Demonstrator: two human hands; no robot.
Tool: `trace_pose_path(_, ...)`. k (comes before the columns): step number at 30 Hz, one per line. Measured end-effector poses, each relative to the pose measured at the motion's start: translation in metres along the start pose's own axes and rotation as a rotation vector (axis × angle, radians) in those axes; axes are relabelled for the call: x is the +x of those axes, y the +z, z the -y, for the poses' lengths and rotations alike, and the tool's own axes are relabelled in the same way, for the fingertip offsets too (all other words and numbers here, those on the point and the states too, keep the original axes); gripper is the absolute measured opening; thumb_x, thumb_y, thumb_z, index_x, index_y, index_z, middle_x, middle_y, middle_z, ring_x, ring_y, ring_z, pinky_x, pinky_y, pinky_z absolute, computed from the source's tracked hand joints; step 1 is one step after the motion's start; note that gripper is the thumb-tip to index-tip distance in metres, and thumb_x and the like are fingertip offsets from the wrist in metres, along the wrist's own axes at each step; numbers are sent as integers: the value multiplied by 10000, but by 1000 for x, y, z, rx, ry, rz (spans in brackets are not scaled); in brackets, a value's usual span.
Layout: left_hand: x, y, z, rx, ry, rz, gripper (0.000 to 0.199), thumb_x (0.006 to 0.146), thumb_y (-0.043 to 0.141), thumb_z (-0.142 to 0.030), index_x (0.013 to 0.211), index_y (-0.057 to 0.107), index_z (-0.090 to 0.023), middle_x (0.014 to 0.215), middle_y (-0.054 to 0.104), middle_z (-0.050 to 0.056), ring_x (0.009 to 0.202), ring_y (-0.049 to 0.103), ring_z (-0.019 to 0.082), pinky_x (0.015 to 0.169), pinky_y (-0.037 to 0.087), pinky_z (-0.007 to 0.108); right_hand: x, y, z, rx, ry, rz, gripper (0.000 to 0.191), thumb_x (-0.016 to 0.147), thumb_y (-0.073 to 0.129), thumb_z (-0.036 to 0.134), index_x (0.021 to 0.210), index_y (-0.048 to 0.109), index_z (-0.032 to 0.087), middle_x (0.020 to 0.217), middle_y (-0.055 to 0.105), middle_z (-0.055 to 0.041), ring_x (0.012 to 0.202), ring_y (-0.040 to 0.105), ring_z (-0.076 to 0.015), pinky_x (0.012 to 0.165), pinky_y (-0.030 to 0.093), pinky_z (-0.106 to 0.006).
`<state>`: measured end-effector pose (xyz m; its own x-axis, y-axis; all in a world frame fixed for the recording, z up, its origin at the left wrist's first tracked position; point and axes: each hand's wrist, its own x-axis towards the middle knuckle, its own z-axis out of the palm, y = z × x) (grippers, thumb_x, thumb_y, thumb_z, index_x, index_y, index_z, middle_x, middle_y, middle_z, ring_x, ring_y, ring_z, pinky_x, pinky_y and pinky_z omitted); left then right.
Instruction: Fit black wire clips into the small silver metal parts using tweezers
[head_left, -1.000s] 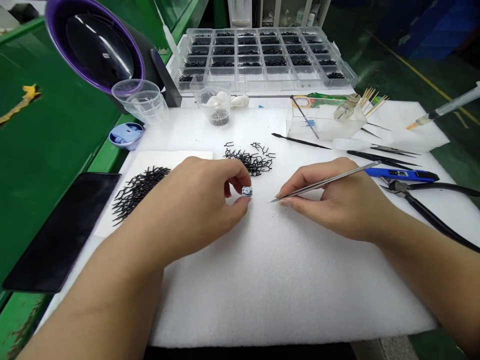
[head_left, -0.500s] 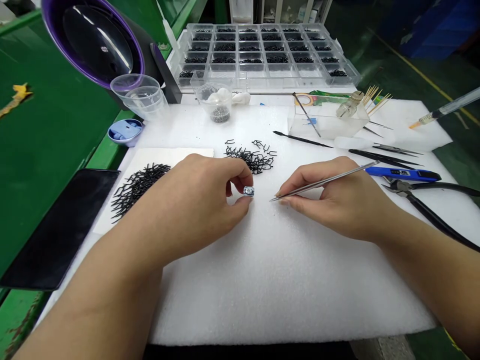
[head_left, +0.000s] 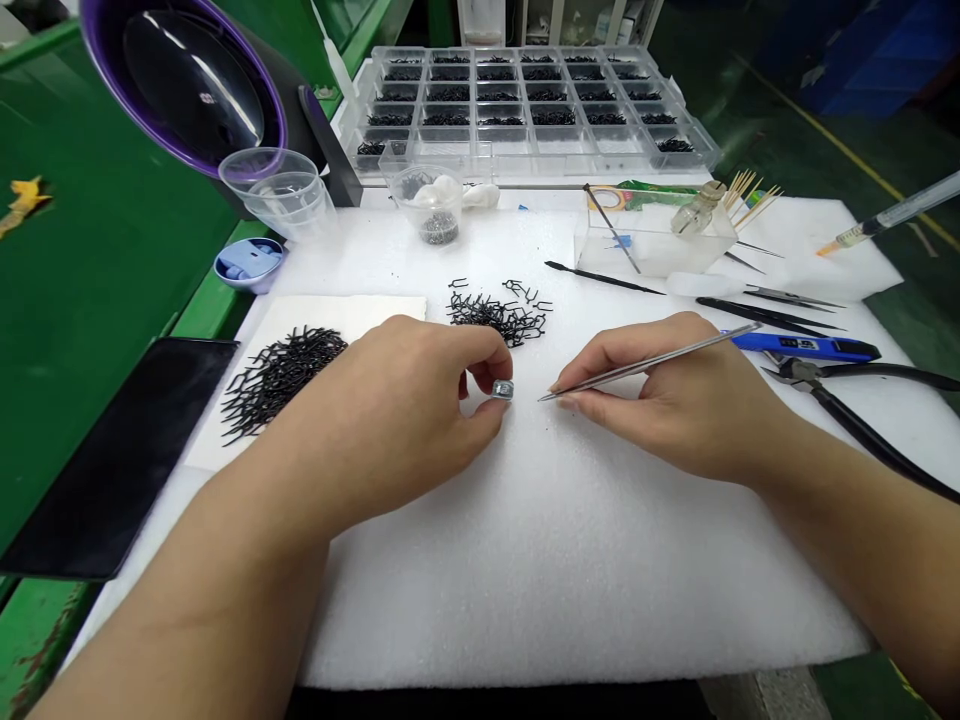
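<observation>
My left hand (head_left: 401, 420) pinches a small silver metal piece (head_left: 502, 390) between thumb and fingertips, a little above the white foam sheet (head_left: 570, 570). My right hand (head_left: 645, 405) holds a thin steel pick (head_left: 709, 345) like a pen, its point close to the left of the metal piece. A loose heap of black wire clips (head_left: 495, 318) lies just beyond both hands. A larger heap of the same clips (head_left: 281, 378) rests on a white card (head_left: 382, 310), left of my left hand.
A clear compartment box (head_left: 525, 105) holding black parts stands at the back. Tweezers (head_left: 772, 315), pliers (head_left: 847, 420), a blue tool (head_left: 802, 346) and a syringe (head_left: 892, 220) lie to the right. Plastic cups (head_left: 285, 195), a magnifier (head_left: 187, 85) and a phone (head_left: 120, 460) are left.
My left hand has shifted slightly to the right, carrying the metal piece closer to the pick's point. The right hand stays nearly still, and the view has drifted slightly.
</observation>
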<state>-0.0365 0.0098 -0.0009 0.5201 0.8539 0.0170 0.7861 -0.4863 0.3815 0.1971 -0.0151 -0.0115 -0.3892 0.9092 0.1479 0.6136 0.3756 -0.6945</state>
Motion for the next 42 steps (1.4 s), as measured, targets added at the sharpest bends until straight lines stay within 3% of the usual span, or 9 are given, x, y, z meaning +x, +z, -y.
trace_pose_path(6, 0, 2, -10, 0, 3, -32, 124, 762, 655, -340, 849, 744, -329, 709, 700, -37, 574, 597, 196, 538, 412, 338, -5, -6, 9, -63, -41, -148, 62, 850, 748, 193, 841, 769, 250, 845, 809, 20, 675, 715, -161, 618, 574, -296)
trace_pose_path(9, 0, 3, -17, -3, -14, 10, 125, 780, 643, -356, 832, 751, -320, 727, 718, -26, 642, 621, 219, 586, 420, 361, -8, -6, 13, -71, -97, -206, 87, 854, 746, 183, 830, 765, 265, 843, 809, 31, 664, 714, -149, 587, 563, -276)
trace_pose_path(18, 2, 4, -22, 7, 12, 63, 183, 825, 605, -371, 867, 761, -284, 787, 744, 8, 713, 637, 242, 634, 429, 385, -7, 1, 12, -20, -185, -152, 114, 815, 739, 80, 829, 767, 190, 825, 808, 20, 705, 731, -115, 641, 554, -218)
trace_pose_path(31, 1, 5, -21, -27, -7, 50, 194, 818, 605, -373, 867, 773, -288, 797, 762, -14, 715, 655, 231, 642, 460, 393, -6, 1, 12, -43, -179, -127, 91, 839, 727, 102, 843, 760, 186, 859, 812, 13, 746, 744, -122, 679, 555, -219)
trace_pose_path(37, 3, 5, -21, -320, -235, 92, 139, 819, 660, -394, 848, 791, -358, 739, 769, -101, 651, 690, 138, 585, 493, 278, -11, 2, 13, -204, -308, -162, 41, 886, 699, 156, 869, 733, 172, 867, 812, -18, 749, 757, -162, 651, 548, -276)
trace_pose_path(42, 5, 6, -22, -481, -423, 137, 189, 775, 721, -397, 942, 803, -364, 716, 779, -115, 639, 708, 130, 533, 486, 227, -16, 5, 11, -284, -395, -160, 91, 926, 642, 128, 928, 703, 195, 954, 808, -38, 894, 762, -202, 742, 566, -314)
